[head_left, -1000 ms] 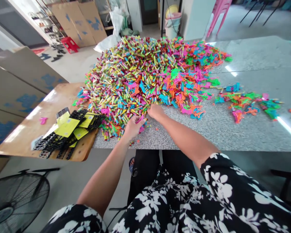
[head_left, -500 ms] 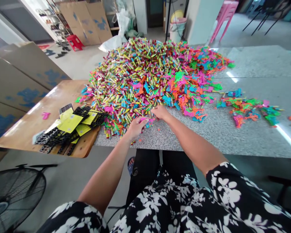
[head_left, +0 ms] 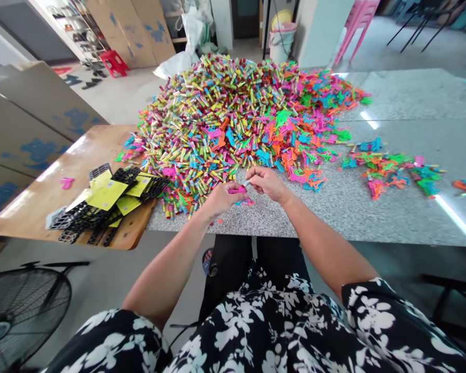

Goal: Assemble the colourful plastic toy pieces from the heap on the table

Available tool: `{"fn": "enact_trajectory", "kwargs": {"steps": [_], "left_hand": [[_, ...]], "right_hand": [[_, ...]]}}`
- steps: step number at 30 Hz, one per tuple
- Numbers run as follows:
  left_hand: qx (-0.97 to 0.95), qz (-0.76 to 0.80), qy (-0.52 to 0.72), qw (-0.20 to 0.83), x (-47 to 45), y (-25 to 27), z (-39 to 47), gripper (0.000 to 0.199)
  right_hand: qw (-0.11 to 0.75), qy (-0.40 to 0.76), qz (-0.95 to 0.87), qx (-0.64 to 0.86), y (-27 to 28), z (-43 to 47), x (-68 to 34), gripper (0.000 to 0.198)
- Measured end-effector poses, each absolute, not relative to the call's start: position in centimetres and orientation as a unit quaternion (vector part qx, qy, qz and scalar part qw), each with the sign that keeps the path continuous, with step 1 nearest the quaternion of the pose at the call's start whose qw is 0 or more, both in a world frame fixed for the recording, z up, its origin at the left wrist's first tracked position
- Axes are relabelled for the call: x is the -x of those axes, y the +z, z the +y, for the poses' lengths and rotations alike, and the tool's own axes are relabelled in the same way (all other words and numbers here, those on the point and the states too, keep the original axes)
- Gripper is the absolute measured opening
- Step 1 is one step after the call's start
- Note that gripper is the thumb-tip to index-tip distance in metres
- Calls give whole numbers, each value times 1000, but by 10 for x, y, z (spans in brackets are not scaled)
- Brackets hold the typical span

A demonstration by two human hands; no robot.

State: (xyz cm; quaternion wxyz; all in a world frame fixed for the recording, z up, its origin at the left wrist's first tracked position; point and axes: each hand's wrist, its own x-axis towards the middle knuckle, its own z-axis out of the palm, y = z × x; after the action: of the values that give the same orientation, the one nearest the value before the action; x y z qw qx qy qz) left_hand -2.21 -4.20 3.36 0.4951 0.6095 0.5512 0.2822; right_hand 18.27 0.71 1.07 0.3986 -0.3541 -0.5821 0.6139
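Note:
My left hand [head_left: 222, 199] is closed on a pink plastic piece [head_left: 236, 190], shaped like a small toy gun. Close by on its right, my right hand [head_left: 267, 182] pinches a small tube [head_left: 246, 183] at the pink piece's tip; whether the two parts touch I cannot tell. Below the fingers, a few pink and blue plastic pieces [head_left: 245, 202] lie on the speckled stone table [head_left: 272, 220]. Just beyond both hands rises a big heap of small coloured tubes [head_left: 202, 119]. Pink, orange, green and blue plastic pieces [head_left: 295, 140] cover its right side.
Black plastic racks with yellow cards [head_left: 107, 194] are piled on the wooden board [head_left: 27, 207] at left, near a lone pink piece [head_left: 67, 182]. More coloured pieces [head_left: 396, 171] lie at right. A fan [head_left: 23, 316] stands low left; cardboard boxes [head_left: 34, 129] stand behind the board.
My right hand has come back from the heap's edge to my left hand with a small tube in its fingers. My left hand keeps the pink piece. The view has shifted slightly.

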Motion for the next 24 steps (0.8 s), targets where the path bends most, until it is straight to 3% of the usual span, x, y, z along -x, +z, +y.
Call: {"fn": "enact_trajectory", "kwargs": {"steps": [9, 17, 24], "left_hand": [[-656, 567, 225, 444, 19, 39, -40, 31], [-702, 558, 185, 402, 15, 41, -40, 27], [-739, 550, 135, 365, 11, 49, -36, 23]], "right_hand": [[339, 465, -722, 384, 28, 2, -192, 10], [306, 448, -743, 392, 40, 0, -188, 7], [326, 447, -754, 354, 36, -4, -189, 4]]}}
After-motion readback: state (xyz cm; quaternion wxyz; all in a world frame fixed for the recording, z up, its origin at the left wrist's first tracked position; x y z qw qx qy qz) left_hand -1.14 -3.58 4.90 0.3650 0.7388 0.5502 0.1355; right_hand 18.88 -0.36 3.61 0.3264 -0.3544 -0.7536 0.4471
